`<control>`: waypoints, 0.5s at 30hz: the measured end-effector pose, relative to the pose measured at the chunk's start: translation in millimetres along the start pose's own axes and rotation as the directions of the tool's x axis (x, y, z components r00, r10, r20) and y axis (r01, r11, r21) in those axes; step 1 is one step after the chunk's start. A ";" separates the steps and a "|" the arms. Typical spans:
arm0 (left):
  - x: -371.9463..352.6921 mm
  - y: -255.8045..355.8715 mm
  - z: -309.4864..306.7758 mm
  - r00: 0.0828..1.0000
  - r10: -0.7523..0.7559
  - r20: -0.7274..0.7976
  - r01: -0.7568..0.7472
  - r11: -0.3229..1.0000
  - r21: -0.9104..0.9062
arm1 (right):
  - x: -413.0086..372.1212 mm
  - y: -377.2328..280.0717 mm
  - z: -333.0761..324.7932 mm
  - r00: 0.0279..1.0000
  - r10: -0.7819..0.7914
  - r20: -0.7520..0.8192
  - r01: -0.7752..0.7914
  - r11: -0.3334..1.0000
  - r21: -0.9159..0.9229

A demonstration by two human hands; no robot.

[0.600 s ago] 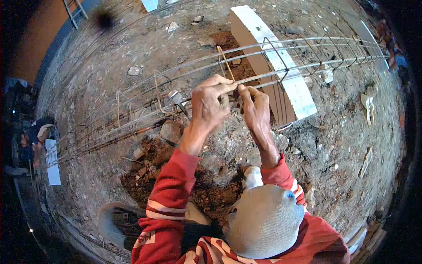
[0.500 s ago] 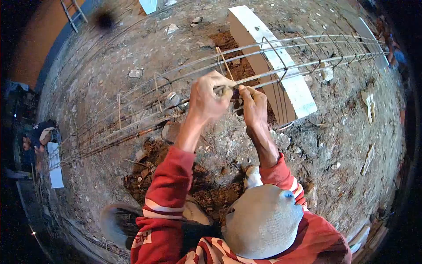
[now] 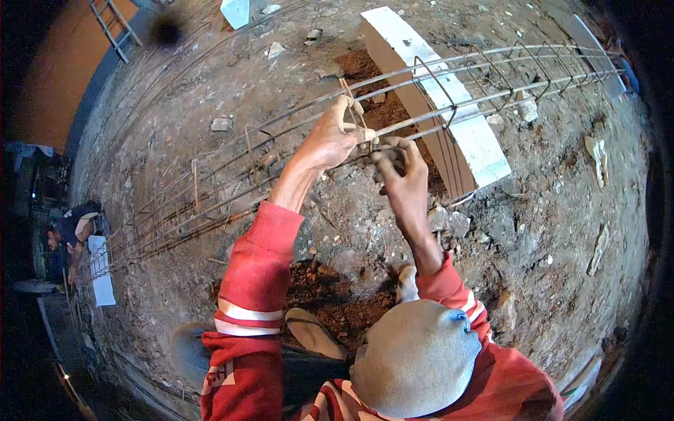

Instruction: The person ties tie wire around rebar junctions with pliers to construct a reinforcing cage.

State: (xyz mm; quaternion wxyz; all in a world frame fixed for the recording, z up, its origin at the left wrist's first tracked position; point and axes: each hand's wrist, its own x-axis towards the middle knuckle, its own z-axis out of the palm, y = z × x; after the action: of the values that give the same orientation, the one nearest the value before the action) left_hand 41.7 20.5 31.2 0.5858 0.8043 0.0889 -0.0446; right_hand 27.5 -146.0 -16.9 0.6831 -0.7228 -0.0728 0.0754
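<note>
A long cage of thin steel bars, a rebar cage (image 3: 477,102), runs across the view with square stirrups along it. My left hand (image 3: 331,138) is closed around a stirrup (image 3: 343,85) near the middle of the cage, its thumb by the lower near bar. Just to the right, my right hand (image 3: 406,174) has its fingers curled at the same joint, below the bar. What those fingertips pinch is too small to make out.
The cage rests over a white-topped block (image 3: 460,116) on rough, stony ground. Another white block (image 3: 102,270) lies at the far left, with a crouching person (image 3: 78,224) beside it. A ladder (image 3: 114,28) leans at the upper left. Dug reddish soil (image 3: 337,298) lies near my feet.
My left hand has shifted up and left, from the joint on the near bar to around the stirrup. My right hand has dropped slightly, its fingers more curled. The view has shifted slightly.
</note>
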 end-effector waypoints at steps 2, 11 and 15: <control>0.9 -1.5 1.0 1.000 0.005 -0.001 -0.005 1.000 -0.019 | 2.7 0.2 -0.5 0.954 -0.296 -0.044 0.281 0.937 -0.208; -18.1 41.2 -8.8 0.996 0.080 -0.037 -0.046 0.835 0.548 | 1.5 -24.9 12.0 0.977 -0.180 -0.112 0.109 0.880 -0.463; -55.8 52.6 -48.4 0.989 0.145 0.008 -0.079 0.490 0.868 | 23.0 -4.1 5.9 0.894 0.416 0.168 -0.445 0.774 0.450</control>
State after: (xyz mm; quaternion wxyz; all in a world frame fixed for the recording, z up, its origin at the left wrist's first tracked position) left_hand -4.3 45.8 105.2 0.1025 0.9943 0.0212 -0.0184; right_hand 48.7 -135.2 -13.4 0.8016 -0.5267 0.0951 0.2662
